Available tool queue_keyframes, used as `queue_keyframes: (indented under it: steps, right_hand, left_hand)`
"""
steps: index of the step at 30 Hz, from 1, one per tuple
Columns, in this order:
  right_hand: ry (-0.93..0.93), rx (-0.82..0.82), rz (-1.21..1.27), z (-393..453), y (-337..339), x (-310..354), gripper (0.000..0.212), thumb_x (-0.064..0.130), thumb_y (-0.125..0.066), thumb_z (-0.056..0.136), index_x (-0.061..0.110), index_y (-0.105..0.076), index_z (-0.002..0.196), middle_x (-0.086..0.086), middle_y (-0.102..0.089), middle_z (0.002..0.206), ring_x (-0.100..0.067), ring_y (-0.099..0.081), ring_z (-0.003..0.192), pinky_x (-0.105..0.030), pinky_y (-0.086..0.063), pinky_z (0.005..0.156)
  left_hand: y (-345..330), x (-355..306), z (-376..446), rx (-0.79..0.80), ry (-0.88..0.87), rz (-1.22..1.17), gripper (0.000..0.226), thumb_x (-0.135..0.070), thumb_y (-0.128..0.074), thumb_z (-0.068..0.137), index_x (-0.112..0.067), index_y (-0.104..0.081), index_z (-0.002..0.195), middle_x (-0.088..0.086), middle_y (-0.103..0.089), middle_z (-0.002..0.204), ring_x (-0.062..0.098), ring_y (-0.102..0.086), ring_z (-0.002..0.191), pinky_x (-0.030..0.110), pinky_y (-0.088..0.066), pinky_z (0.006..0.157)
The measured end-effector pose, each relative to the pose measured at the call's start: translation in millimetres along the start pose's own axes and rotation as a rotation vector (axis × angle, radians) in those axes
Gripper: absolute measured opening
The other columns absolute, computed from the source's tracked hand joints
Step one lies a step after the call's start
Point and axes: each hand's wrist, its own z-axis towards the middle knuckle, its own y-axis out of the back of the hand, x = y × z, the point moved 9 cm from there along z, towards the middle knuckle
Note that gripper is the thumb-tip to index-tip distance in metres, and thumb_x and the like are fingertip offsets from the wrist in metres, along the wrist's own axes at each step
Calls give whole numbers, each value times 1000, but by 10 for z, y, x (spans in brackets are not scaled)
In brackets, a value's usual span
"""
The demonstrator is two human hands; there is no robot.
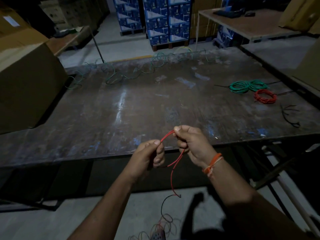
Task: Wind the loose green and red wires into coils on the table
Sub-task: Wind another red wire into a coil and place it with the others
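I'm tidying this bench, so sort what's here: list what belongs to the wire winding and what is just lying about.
Part of the job:
red wire, held by left hand and right hand
loose green wire
green coils
red coil
table

Just lying about:
cardboard box
black wire scraps
stacked blue cartons

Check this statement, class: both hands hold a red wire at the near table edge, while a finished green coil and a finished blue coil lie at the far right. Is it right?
One detail is wrong. The head view shows the coil beside the green coil is a red coil, not blue. The rest stands: the left hand and right hand both hold the red wire at the near table edge.
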Motion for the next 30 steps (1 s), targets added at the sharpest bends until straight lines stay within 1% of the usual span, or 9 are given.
queue_keyframes:
  steps: [5,8,12,14,17,19,22,27,30]
  right_hand:
    - [127,163,-503,-112,-136,147,26,15,-56,103,2,-67,83,6,-47,56,-3,-39,51,-19,-31,50]
    - [176,179,-539,-136,-189,154,25,11,-55,103,-5,-68,88,18,-57,55,6,-49,53,-8,-37,59]
    - [180,196,-479,-123,-147,75,13,10,-60,100,3,-71,99,10,-60,69,1,-51,64,-13,-41,62]
    - [200,153,-498,-88,-55,57,11,8,-63,98,6,-73,103,8,-66,78,-1,-57,71,-16,-45,65]
    - [351,89,-783,-54,25,165,8,13,-69,94,14,-77,96,9,-70,84,-2,-65,80,-20,-49,75]
    - [490,78,-943,-60,9,272,8,18,-69,94,16,-77,90,4,-67,84,-7,-64,83,-22,-49,76]
    - [641,-56,-961,-71,80,467,11,16,-66,94,14,-70,85,3,-61,82,-6,-58,79,-17,-43,72]
    - [653,-175,-919,-19,184,527,12,14,-65,96,13,-68,84,4,-61,82,-3,-57,80,-14,-41,71]
    - [571,-195,-860,32,273,455,13,17,-64,97,15,-68,85,4,-63,81,-7,-59,79,-19,-43,69]
  left_hand:
    - [147,97,-10,-9,146,119,36,-38,-47,101,-8,-68,94,12,-59,76,18,-54,64,27,-43,63]
    - [88,111,-15,8,141,99,28,-29,-52,98,-4,-63,95,5,-48,65,12,-44,55,20,-39,55]
    - [184,140,-48,-72,115,-33,22,-28,-54,96,-7,-57,90,-2,-31,55,10,-27,47,22,-22,47]
    - [241,168,-78,-108,118,-41,22,-30,-55,94,-8,-56,90,-3,-30,53,9,-26,44,24,-16,47]
    - [254,216,-139,-103,128,-11,21,-27,-52,101,-8,-55,93,-3,-32,55,6,-25,40,21,-18,43]
    - [253,252,-158,-94,139,-41,20,-26,-51,101,-9,-56,91,-3,-32,54,5,-25,39,20,-19,41]
    - [264,249,-146,-94,129,-93,19,-25,-53,96,-10,-57,87,-5,-31,52,5,-25,40,18,-22,41]
    - [179,144,-146,-63,110,-139,20,-22,-51,97,-10,-55,83,-6,-29,50,9,-30,44,20,-27,46]
    - [181,136,-143,-81,106,-180,21,-21,-47,100,-11,-55,83,-8,-29,46,13,-40,50,24,-34,51]
